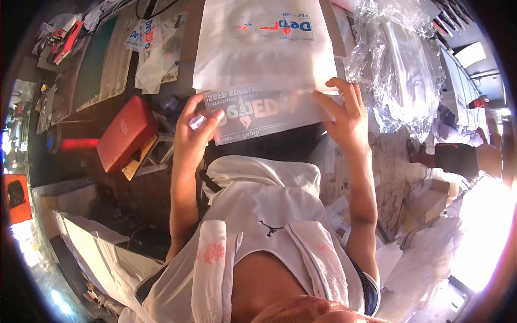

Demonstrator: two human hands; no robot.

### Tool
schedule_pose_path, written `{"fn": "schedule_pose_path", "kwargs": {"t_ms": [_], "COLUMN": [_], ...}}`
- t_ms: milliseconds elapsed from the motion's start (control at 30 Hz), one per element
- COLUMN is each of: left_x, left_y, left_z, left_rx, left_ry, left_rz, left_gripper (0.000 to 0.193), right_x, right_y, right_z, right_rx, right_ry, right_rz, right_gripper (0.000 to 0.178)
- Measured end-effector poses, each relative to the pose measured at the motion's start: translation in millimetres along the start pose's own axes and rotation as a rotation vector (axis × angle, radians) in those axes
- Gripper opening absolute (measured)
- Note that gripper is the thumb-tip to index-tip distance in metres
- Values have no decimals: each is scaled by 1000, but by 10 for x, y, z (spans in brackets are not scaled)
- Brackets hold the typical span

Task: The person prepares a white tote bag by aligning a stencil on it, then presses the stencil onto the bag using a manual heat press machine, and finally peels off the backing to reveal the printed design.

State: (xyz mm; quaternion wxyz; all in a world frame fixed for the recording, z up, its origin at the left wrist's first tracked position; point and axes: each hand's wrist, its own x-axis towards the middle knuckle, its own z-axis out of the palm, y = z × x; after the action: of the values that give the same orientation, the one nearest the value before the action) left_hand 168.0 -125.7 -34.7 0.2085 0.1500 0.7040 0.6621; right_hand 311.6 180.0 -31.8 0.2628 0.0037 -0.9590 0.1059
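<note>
With 2 hands, we hold a printed translucent plastic sheet by its ends, left hand and right hand well apart, at the white plastic sheet's near edge; even, gentle tension should prevent creases.

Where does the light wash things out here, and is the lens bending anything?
In the head view, glare burns out the lower right edge; crumpled clear plastic at upper right shows bright highlights; print on the translucent sheet between left hand and right hand pales toward the right; fisheye distortion curves the outer scene, with black corners.
</note>
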Motion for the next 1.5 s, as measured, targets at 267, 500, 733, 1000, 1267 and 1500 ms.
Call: {"fn": "schedule_pose_path", "kwargs": {"t_ms": [267, 500, 733, 1000, 1267, 1500], "left_x": [-298, -197, 72, 577, 1900, 1810], "left_y": [738, 775, 273, 491, 554, 404], "left_z": [447, 457, -78, -164, 31, 146], "left_rx": [229, 99, -355, -133, 733, 956], "left_ry": [-126, -279, -129, -41, -9, 201], "left_rz": [510, 473, 64, 165, 320, 644], "left_gripper": [49, 33, 58, 32, 24, 35], "right_x": [227, 327, 228, 687, 1413, 1325], "right_y": [-758, -1044, -958, -517, 787, 685], "right_z": [-424, -374, -225, -327, 399, 362], "right_rx": [899, 1396, 1640, 1219, 155, 20], "right_ry": [-222, 69, 192, 357, 103, 170], "right_rz": [-6, 568, 681, 758, 344, 264], "right_gripper": [116, 50, 25, 23, 38, 45]}}
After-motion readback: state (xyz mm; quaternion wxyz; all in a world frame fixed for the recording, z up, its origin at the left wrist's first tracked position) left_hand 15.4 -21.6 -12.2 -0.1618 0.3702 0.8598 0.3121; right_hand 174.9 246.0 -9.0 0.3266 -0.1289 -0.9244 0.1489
